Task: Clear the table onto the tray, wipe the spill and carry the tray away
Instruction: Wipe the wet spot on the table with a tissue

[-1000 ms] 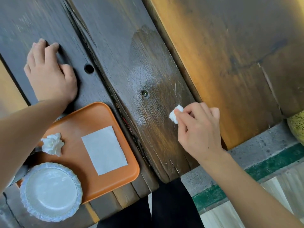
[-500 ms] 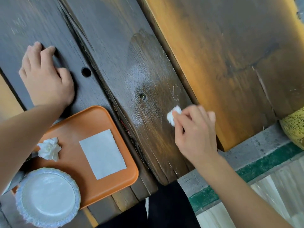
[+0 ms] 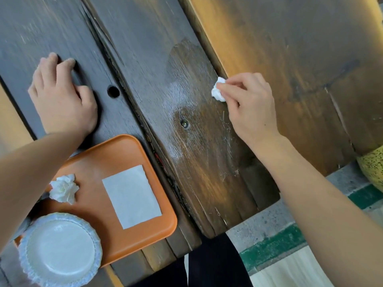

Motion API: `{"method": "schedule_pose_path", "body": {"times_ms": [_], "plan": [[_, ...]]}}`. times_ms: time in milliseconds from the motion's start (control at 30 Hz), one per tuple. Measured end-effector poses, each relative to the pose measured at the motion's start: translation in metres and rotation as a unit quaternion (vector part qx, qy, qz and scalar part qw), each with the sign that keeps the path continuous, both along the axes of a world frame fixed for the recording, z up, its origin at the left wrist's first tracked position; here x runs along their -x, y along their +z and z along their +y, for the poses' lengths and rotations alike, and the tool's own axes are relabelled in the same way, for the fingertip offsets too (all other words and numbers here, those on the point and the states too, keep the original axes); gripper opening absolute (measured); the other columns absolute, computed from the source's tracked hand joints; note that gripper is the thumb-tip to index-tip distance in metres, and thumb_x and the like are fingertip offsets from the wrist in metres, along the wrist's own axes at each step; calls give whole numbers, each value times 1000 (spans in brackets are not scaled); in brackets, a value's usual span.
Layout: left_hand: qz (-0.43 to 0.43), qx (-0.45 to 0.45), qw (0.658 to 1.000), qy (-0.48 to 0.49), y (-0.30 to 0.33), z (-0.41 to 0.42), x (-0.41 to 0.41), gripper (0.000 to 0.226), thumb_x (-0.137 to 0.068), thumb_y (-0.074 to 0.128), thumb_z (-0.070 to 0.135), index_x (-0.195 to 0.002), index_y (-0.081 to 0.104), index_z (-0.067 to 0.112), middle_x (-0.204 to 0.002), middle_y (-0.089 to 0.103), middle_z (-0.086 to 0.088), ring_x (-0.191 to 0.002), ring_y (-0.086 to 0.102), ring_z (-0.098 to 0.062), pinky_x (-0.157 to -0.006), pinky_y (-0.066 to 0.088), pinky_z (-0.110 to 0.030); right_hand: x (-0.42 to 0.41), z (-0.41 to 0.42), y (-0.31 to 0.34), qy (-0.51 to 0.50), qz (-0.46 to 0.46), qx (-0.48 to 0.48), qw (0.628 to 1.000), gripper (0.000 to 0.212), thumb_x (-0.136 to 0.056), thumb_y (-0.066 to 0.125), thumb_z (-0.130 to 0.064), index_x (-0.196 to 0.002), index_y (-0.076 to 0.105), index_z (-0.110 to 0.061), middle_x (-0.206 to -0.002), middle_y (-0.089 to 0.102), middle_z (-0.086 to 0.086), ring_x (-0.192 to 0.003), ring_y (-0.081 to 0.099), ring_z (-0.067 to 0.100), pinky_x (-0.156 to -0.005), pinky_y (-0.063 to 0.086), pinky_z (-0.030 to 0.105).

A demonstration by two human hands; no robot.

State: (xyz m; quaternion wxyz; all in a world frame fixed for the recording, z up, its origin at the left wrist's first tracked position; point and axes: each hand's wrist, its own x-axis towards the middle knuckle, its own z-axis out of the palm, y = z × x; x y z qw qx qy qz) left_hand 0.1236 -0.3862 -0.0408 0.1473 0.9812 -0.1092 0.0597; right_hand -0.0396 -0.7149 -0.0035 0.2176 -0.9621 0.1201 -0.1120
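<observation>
My right hand pinches a small crumpled white tissue wad against the dark wooden table, at the right edge of a wet, shiny patch. My left hand rests flat on the plank to the left, fingers relaxed. An orange tray sits near the front edge. It carries a flat white napkin, a crumpled tissue and a white paper plate overhanging its near left corner.
A gap runs between the planks, right of a round hole. The lighter wooden board lies to the right. Past the table edge are a concrete ledge with a green stripe and a yellow speckled object.
My right hand has slid the tissue wad away from me and to the right, up along the wet patch. My left hand and the tray's contents stay where they were.
</observation>
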Motion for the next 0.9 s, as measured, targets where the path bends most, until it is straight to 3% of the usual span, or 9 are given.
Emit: {"method": "schedule_pose_path", "body": {"times_ms": [100, 233, 400, 500, 633, 767, 900], "plan": [[20, -1, 1000, 0, 1, -1, 0, 52, -92, 37, 24, -143, 45, 16, -161, 39, -13, -153, 32, -35, -126, 25, -48, 15, -4, -2, 55, 20, 39, 998, 22, -93, 59, -4, -106, 76, -11, -99, 68, 8, -90, 56, 27, -70, 41, 41], [25, 6, 1000, 4, 1, 0, 1, 53, -91, 37, 24, -143, 45, 16, -163, 37, -13, -154, 30, -34, -127, 23, -49, 104, 16, 7, 112, 52, 37, 992, 28, -86, 60, 6, -107, 75, -4, -94, 69, 11, -84, 59, 31, -65, 38, 41], [13, 7, 1000, 7, 0, -1, 0, 50, -90, 40, 22, -139, 48, 14, -159, 41, -16, -151, 33, -38, -124, 26, -49, 183, 45, 24, 211, 140, 18, 967, 41, -73, 68, 8, -107, 76, -15, -96, 71, 0, -87, 58, 19, -69, 37, 31], [13, 2, 1000, 13, 2, -2, 1, 51, -91, 41, 22, -141, 49, 14, -160, 41, -14, -152, 32, -37, -125, 23, -46, 166, 40, 32, 167, 138, -25, 976, 34, -78, 63, 3, -104, 77, -14, -97, 70, 2, -86, 55, 16, -67, 40, 31], [11, -3, 1000, 15, 3, -3, 1, 52, -92, 40, 22, -142, 49, 13, -161, 40, -13, -152, 32, -36, -126, 21, -44, 105, 16, 30, 74, 71, -50, 993, 23, -89, 59, -3, -106, 75, -5, -99, 69, 11, -87, 61, 24, -70, 52, 44], [16, 7, 1000, 8, 1, -1, 0, 51, -91, 39, 23, -141, 48, 13, -160, 40, -15, -152, 32, -37, -126, 24, -48, 42, -6, 10, 1, 16, -33, 999, 18, -96, 59, -7, -106, 74, -5, -96, 65, 13, -88, 59, 28, -75, 51, 48], [19, -1, 1000, 1, -2, 1, -3, 51, -92, 38, 24, -142, 45, 18, -161, 39, -10, -153, 33, -33, -125, 27, -49, 20, 0, -3, 4, 12, -12, 1000, 22, -97, 57, -12, -112, 73, -10, -94, 63, 10, -87, 58, 26, -71, 48, 46]]}}
